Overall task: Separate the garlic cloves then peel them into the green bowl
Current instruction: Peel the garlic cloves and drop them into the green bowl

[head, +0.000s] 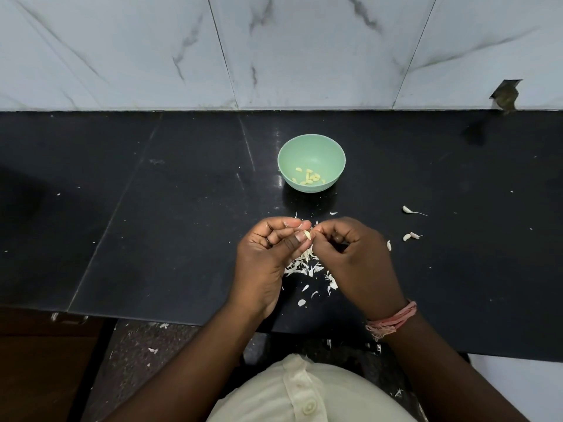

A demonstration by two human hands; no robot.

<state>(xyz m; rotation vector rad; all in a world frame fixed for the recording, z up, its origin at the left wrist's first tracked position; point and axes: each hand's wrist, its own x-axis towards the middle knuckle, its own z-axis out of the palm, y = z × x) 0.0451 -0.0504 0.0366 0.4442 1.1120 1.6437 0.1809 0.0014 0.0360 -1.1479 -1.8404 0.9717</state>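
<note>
The left hand (268, 248) pinches a clove (307, 234) between thumb and curled fingers. The right hand (350, 248) meets it from the other side, its fingertips nipped on the clove's tip or a shred of skin; which one is too small to tell. Both hands hover just above the surface (152, 208), over a heap of peels (304, 264).

The clove looks light, firm and small. Once bared it is likely slick, so it wants a steady pinch across its belly while a nail lifts the papery skin from the pointed end. The skin is thin and brittle and should tear off in flakes.

Beyond the hands stands the bowl (311, 147), with a few peeled cloves (309, 177) in it. To the right, well apart, lie unpeeled cloves (406, 237) still to do.
</note>
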